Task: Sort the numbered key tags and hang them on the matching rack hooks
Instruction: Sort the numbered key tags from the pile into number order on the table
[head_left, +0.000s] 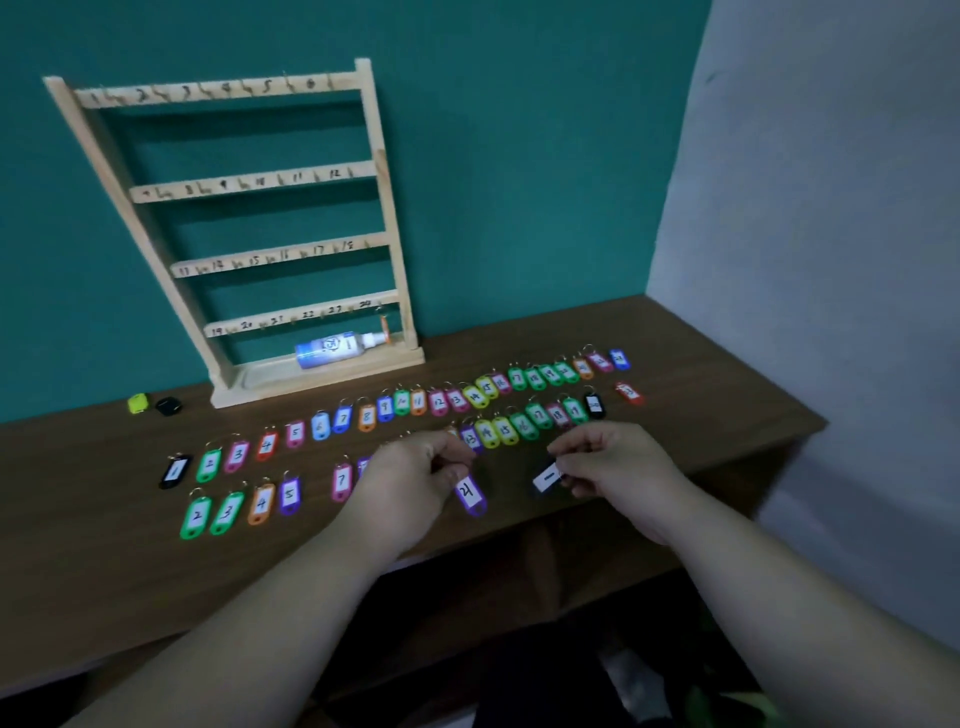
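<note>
A wooden key rack (249, 182) with four numbered rails of bare hooks leans against the teal wall. Coloured numbered key tags lie in two long rows (436, 401) across the brown table. My left hand (415, 475) pinches the ring end of a purple tag marked 21 (470, 494), which hangs just above the table. My right hand (613, 462) pinches a black tag marked 1 (546, 477) by its end, tilted sideways. Another black tag marked 1 (174, 472) lies at the far left of the back row. My left hand hides a few tags of the front row.
A white and blue bottle (337, 349) lies on the rack's base tray. A yellow-green block (137, 402) and a black block (168, 405) sit left of the rack. A grey wall closes the right side. The table's front edge (260, 618) runs under my forearms.
</note>
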